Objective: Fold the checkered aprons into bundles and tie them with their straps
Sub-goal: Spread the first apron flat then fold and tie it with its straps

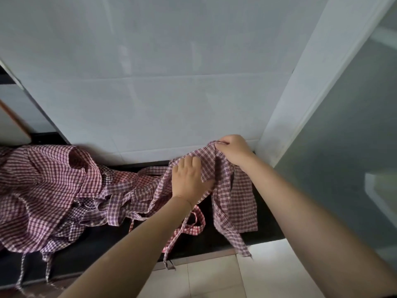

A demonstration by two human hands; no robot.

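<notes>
Both hands are on one checkered apron (234,190) at the right end of the black counter (103,239). Starting at the counter's left end, a heap of aprons (43,190) spills across it, running off the picture's left edge, so its full extent is cut off; how many aprons lie in it is hard to make out, the folds and straps are too tangled. Loose straps (21,274) dangle over the counter's front edge there, thin and blurred. Moving right along the counter, the left hand (190,181) lies on the held apron with its fingers bent into the cloth, thumb side tucked under a fold; whether it pinches the cloth or only presses it, I cannot tell, since the fingertips are buried. A red-checked strap (191,227) loops on the counter just below that wrist. Further right, above the counter's back edge, the right hand (233,150) is curled tight over the apron's top edge, fist clamped on a bunched corner and lifting it off the counter toward the white wall (171,82). From that fist the apron hangs down and toward the viewer, long axis running from wall to counter front, its lower end and one strap trailing past the front edge over the tiled floor (204,280).
</notes>
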